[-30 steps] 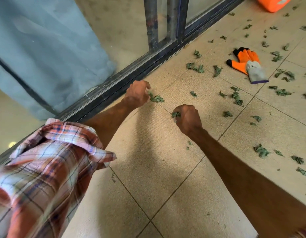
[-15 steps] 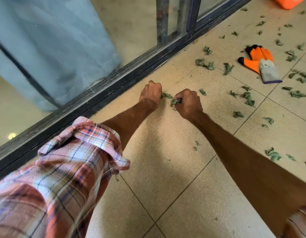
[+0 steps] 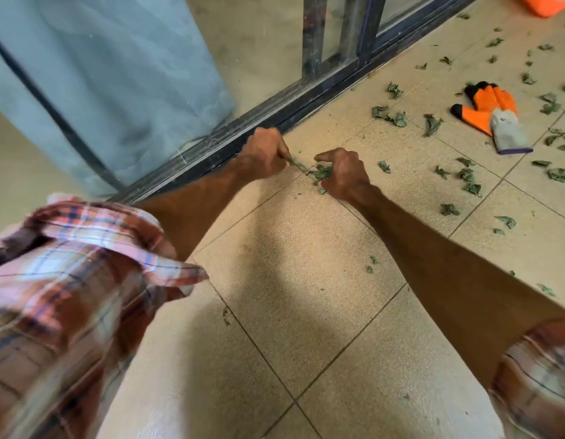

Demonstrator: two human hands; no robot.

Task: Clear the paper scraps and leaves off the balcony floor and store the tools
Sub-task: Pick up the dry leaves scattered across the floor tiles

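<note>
- Left hand (image 3: 263, 153): fingers curled, thumb and forefinger pinching a thin leaf sprig (image 3: 296, 165), just beside the sliding-door track (image 3: 274, 117).
- Right hand (image 3: 344, 174): fingers curled round a gathered clump of leaves (image 3: 321, 172), forefinger extended above it. The clump is low over the floor tiles (image 3: 306, 264); whether it touches them cannot be told.
- The hands are near each other, and the sprig points toward the clump.
- Step in hand (judged): gathering leaves by hand, with the sprig about to join the clump.
- Scattered leaves (image 3: 389, 116) cover the tiles to the right, apart from both hands, so the clearing looks far from finished. No paper scraps can be made out.
- An orange work glove (image 3: 491, 114) lies flat among those leaves. An orange object (image 3: 547, 3) shows at the top edge, its kind unclear.
- Next move (judged): pass the sprig into the right-hand clump without loosening that grasp, since small fragments would drop. The full handful then needs a receptacle, and none is identifiable here.
</note>
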